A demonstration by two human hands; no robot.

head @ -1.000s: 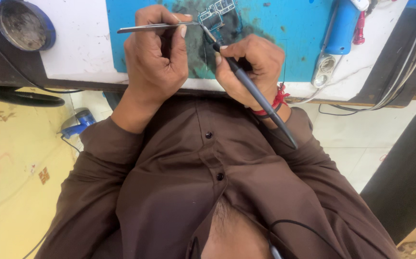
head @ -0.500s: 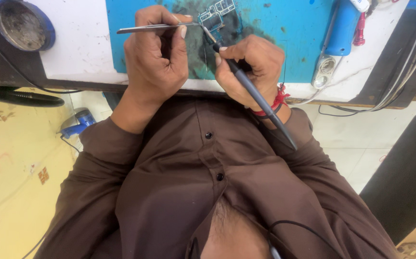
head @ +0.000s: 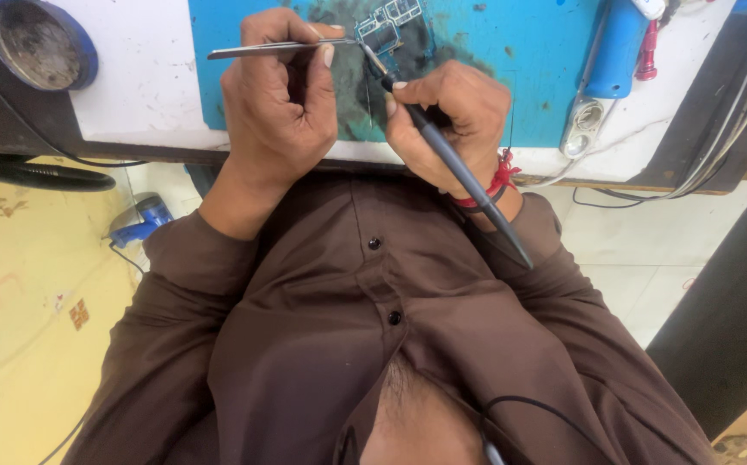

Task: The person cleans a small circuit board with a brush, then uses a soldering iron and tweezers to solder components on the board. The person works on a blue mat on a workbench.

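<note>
One tweezers (head: 270,49), one soldering iron (head: 451,159), one circuit board (head: 386,26).

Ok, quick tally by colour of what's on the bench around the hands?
Blue: 3 – work mat, round tin, handheld tool
Silver: 1 – tweezers in left hand
Dark grey: 1 – soldering iron in right hand
Green: 1 – circuit board
Total: 6

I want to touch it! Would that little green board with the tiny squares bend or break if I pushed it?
The circuit board looks thin and flat, so probably stiff yet fragile. It seems small and light, likely sliding on the blue mat if nudged. The left hand uses fine tweezers on it, which hints at delicate parts.
</note>
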